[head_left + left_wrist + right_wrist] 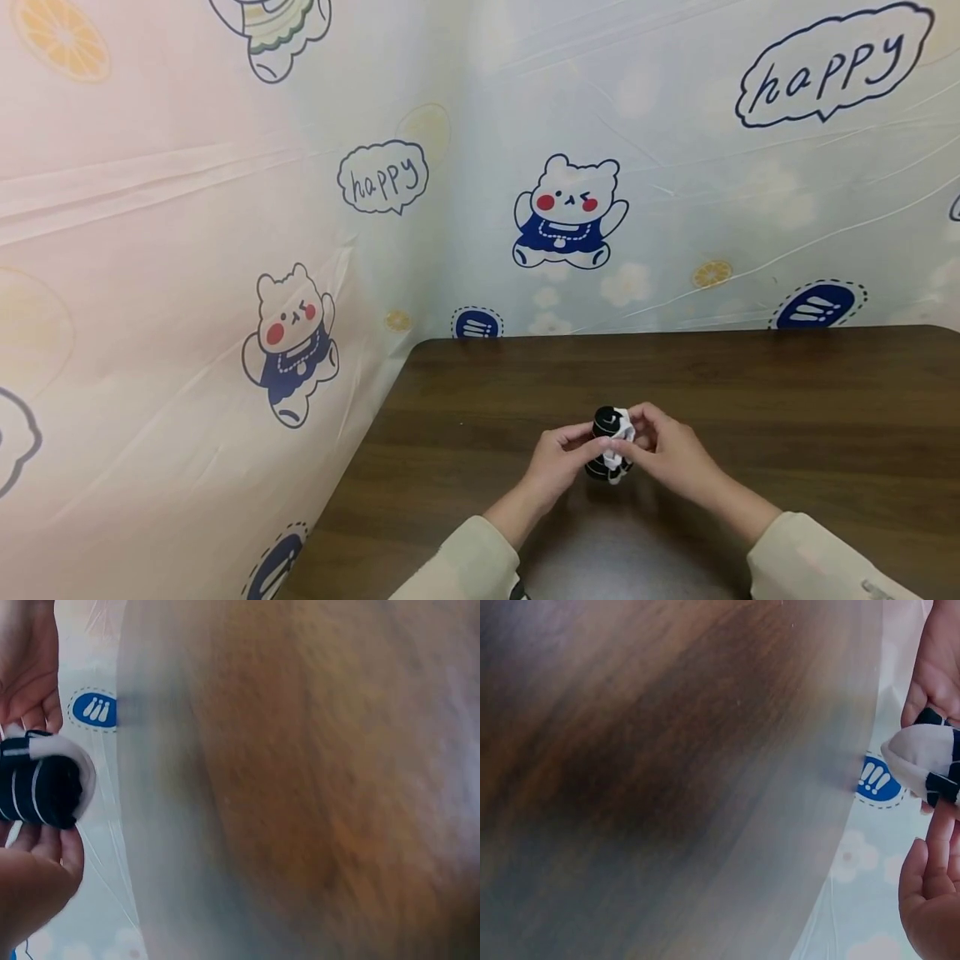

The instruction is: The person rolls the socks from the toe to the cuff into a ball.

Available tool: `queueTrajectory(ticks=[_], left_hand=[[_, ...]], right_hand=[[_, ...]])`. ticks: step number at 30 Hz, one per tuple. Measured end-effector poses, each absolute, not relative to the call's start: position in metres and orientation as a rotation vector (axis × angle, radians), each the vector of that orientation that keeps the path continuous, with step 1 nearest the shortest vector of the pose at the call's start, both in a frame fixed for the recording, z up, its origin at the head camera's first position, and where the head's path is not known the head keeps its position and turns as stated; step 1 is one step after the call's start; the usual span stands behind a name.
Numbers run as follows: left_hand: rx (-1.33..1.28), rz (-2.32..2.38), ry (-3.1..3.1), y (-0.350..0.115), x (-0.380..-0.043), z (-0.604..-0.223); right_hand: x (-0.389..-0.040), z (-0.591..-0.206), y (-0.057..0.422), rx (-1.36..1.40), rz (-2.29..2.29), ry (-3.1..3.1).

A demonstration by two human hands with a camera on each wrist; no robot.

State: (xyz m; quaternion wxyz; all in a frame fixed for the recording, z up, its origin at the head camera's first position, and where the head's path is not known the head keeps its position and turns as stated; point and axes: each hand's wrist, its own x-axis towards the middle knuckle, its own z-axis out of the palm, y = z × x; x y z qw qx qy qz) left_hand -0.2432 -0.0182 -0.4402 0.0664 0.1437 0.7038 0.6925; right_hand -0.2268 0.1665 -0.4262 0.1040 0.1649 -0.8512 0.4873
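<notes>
While the left hand [553, 458] and right hand [672, 452] pinch the black and white cloth roll [606, 422] over the brown table [450, 467], it looks mostly rolled up, but not yet put down.

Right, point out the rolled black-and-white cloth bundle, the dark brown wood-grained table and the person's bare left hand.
Cloth bundle [55, 782]: left wrist view, on its black side.
Table [480, 396]: head view, on a bare stretch of its top.
Left hand [555, 461]: head view, near the thumb's base.
</notes>
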Motion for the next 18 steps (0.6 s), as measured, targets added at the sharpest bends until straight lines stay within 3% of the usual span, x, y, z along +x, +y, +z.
queueTrajectory(ticks=[18], left_hand=[[0.515,2.009,2.196,-0.0152,-0.2431,-0.4454]], right_hand=[[-0.2269,-0.4317,0.1663,0.418,1.444,-2.545]])
